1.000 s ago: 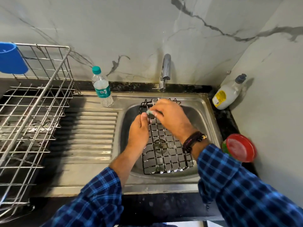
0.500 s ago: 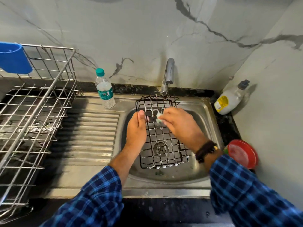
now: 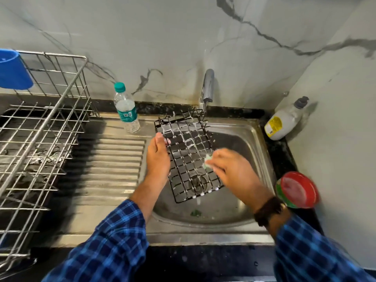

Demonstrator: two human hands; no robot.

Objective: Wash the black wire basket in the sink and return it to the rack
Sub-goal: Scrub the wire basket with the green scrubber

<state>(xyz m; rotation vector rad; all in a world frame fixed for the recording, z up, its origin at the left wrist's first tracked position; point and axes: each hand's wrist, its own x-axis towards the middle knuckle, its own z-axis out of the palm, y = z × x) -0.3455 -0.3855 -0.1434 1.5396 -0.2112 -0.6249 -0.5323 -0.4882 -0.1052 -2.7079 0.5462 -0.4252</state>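
Note:
The black wire basket stands tilted in the steel sink, its far end raised toward the tap, with white suds on its wires. My left hand grips the basket's left edge, thumb on top. My right hand pinches a small pale green scrubber against the basket's right side. The silver wire dish rack stands on the counter at the left.
A water bottle with a green cap stands on the ribbed drainboard. A soap bottle sits in the back right corner. A red-lidded tub is right of the sink. A blue cup hangs on the rack.
The basket's far end has risen and swung left. My right hand has drawn the scrubber from the basket's top down toward its right middle. More suds cover the wires.

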